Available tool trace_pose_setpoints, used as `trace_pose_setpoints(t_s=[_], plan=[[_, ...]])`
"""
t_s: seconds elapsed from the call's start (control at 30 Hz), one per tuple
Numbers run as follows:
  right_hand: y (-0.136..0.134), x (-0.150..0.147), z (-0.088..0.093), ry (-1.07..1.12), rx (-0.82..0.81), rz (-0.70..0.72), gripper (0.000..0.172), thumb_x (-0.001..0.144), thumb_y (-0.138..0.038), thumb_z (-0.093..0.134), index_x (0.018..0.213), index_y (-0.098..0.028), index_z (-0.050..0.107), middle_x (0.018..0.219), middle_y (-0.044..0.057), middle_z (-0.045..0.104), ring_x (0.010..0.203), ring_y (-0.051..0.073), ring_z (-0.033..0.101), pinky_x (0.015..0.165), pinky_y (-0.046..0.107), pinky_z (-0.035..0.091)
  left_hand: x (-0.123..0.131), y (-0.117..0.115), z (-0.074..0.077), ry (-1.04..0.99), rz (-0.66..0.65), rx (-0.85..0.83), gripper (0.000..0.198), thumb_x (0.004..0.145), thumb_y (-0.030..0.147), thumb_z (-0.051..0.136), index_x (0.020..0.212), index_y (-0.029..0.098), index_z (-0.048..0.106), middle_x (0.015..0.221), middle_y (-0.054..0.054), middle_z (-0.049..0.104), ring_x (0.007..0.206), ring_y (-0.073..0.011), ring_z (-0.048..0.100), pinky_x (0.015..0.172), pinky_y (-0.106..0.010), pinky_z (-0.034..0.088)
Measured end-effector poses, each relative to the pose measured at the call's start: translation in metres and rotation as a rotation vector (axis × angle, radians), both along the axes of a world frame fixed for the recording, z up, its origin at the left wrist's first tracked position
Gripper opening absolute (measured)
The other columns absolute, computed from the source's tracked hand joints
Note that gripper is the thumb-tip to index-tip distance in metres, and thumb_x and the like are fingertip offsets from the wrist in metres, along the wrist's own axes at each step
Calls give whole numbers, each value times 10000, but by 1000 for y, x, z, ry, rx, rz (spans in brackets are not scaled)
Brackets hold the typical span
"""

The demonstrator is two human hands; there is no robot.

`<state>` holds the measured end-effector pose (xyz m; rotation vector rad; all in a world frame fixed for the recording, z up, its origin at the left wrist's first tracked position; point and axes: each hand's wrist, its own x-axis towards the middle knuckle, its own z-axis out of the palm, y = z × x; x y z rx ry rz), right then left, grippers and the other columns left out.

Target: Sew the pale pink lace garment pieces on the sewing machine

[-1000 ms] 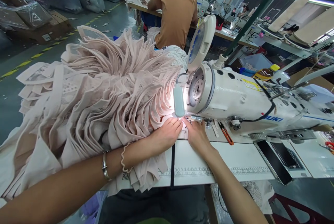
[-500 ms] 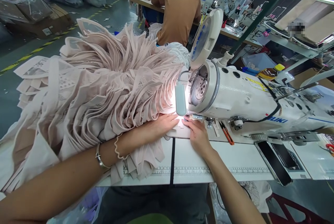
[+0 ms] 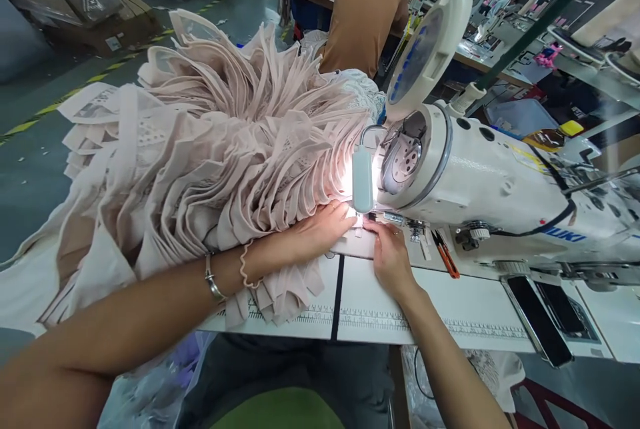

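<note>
A white sewing machine (image 3: 470, 162) stands at the right, a small lamp (image 3: 363, 179) glowing by its needle area. My left hand (image 3: 325, 228) lies beside the needle area, fingers reaching forward along the edge of a large heap of pale pink fabric pieces (image 3: 200, 162). Just right of it, my right hand (image 3: 391, 252) has its fingers bent together, thumb and index near a small pale piece under the lamp. Glare and small size hide what its fingertips hold. Whether my left fingers press on cloth is unclear.
Orange snips (image 3: 447, 256) lie right of my right hand. Two phones (image 3: 537, 319) rest farther right on the white table (image 3: 375, 322), which has a ruler strip along its front. Beyond the machine sits a person (image 3: 363, 9) in a brown shirt. A green pole (image 3: 545, 22) slants at upper right.
The view has shifted, so the machine and fabric appear farther right and slightly higher. My right fingers are more bent, and my hands remain close together near the needle area.
</note>
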<state>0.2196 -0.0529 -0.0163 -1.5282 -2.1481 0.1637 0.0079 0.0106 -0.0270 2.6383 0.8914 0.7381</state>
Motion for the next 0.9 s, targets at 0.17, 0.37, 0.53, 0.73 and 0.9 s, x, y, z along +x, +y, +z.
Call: trace_pose_setpoints(t_s=[0.17, 0.37, 0.53, 0.73, 0.9], plan=[[0, 1, -1, 8, 5, -9, 371, 946, -133, 362, 1230, -202, 591, 1188, 111, 698, 1118, 262, 611, 994, 479, 480, 0, 0, -6, 27, 27, -18, 233, 1030, 238, 385, 1094, 206, 607, 987, -54, 596, 914, -189, 538, 806, -303, 461], [-3, -1, 2, -103, 137, 69, 244, 1009, -231, 454, 1090, -221, 684, 1074, 88, 753, 996, 245, 650, 924, 410, 490, -10, -4, 14, 83, -135, 106, 289, 1040, 133, 373, 1024, 191, 656, 942, -39, 580, 905, -179, 516, 761, -293, 412], [-5, -6, 7, -240, 255, 120, 241, 1021, -238, 472, 966, -217, 706, 873, 66, 746, 835, 209, 646, 864, 365, 476, -11, -10, 24, 162, -148, 307, 292, 1025, 68, 389, 1057, 139, 670, 892, -44, 583, 861, -182, 503, 735, -317, 369], [-1, -20, 7, -207, 299, 47, 298, 1000, -182, 450, 819, -220, 683, 685, 33, 654, 743, 198, 601, 825, 348, 478, -4, -18, 29, 233, -143, 372, 371, 1020, 22, 322, 880, 118, 652, 882, -38, 600, 819, -168, 508, 699, -331, 341], [0, -16, 7, 75, 198, -48, 244, 962, -231, 520, 789, -243, 692, 700, 9, 681, 717, 182, 620, 789, 338, 514, -3, -18, 25, 239, -108, 380, 362, 996, 4, 319, 942, 118, 658, 915, -60, 615, 822, -176, 524, 701, -339, 370]])
